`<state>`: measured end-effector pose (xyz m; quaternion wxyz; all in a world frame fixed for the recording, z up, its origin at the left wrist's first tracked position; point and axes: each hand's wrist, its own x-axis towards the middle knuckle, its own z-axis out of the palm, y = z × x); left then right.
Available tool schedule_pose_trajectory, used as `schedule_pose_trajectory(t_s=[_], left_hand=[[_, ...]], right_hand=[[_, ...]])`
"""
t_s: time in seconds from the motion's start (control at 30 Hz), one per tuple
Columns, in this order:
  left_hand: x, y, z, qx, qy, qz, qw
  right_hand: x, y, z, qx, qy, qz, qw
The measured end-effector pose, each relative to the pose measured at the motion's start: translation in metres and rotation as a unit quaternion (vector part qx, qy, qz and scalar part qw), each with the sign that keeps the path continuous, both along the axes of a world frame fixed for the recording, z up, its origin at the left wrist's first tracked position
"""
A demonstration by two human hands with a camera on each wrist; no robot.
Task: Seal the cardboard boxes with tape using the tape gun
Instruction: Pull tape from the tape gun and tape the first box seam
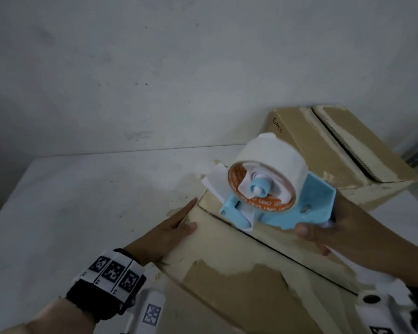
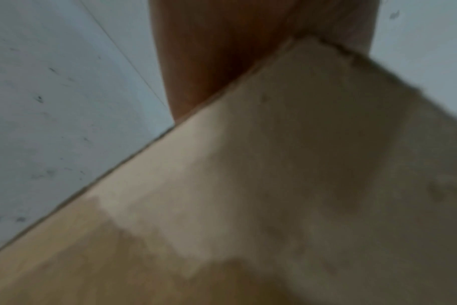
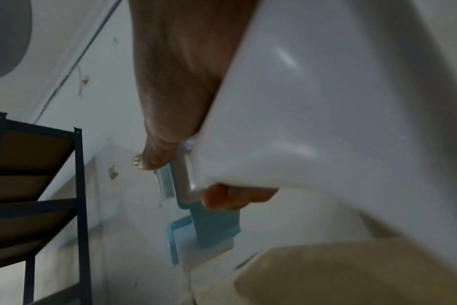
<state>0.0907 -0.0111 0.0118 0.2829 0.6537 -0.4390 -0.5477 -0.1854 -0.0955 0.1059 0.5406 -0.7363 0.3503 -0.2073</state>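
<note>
A worn cardboard box (image 1: 239,266) lies in front of me on the white table (image 1: 82,201), its top flaps meeting at a dark seam. My left hand (image 1: 171,227) lies flat with straight fingers against the box's left top edge; the left wrist view shows the same box (image 2: 274,185) close up. My right hand (image 1: 323,227) grips the white handle of a light blue tape gun (image 1: 275,198) carrying a white tape roll (image 1: 268,160). The gun's front end rests on the far end of the seam. In the right wrist view the tape gun (image 3: 211,227) points down toward the box (image 3: 352,272).
A second cardboard box (image 1: 336,153), its top seam open, stands at the back right against the white wall. A dark metal shelf (image 3: 39,185) stands to the side in the right wrist view. Torn tape scraps stick to the table near the box's far corner.
</note>
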Motion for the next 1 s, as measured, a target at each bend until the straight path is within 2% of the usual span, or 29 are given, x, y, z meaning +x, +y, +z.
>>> schedule_pose_trajectory(t_s=[0.1, 0.27, 0.47, 0.57, 0.67, 0.77, 0.87, 1.0], left_hand=[[-0.005, -0.001, 0.003, 0.008, -0.013, 0.020, 1.000], [-0.007, 0.002, 0.009, 0.004, -0.021, 0.044, 0.999], [-0.011, 0.002, 0.015, 0.007, -0.049, 0.030, 0.998], [-0.009, 0.004, 0.019, -0.005, -0.113, 0.007, 0.994], [-0.010, 0.009, 0.024, -0.085, -0.213, -0.050, 0.972], [-0.020, 0.013, 0.028, -0.098, -0.320, -0.147, 0.931], [-0.023, 0.010, 0.024, -0.073, -0.350, -0.196, 0.913], [-0.022, 0.010, 0.022, -0.064, -0.368, -0.172, 0.912]], right_hand=[[-0.002, -0.004, 0.006, 0.003, -0.017, 0.001, 1.000], [0.001, 0.005, -0.007, 0.025, 0.018, 0.018, 0.999], [-0.001, 0.003, -0.016, 0.025, 0.024, 0.012, 0.999], [0.000, 0.004, -0.016, 0.006, 0.029, 0.021, 0.999], [-0.002, 0.003, -0.019, 0.003, 0.028, 0.019, 0.999], [-0.004, 0.003, -0.022, -0.002, 0.031, 0.011, 0.999], [-0.003, 0.004, -0.024, -0.005, 0.040, 0.014, 0.999], [0.001, 0.003, -0.020, -0.006, 0.028, 0.020, 0.999]])
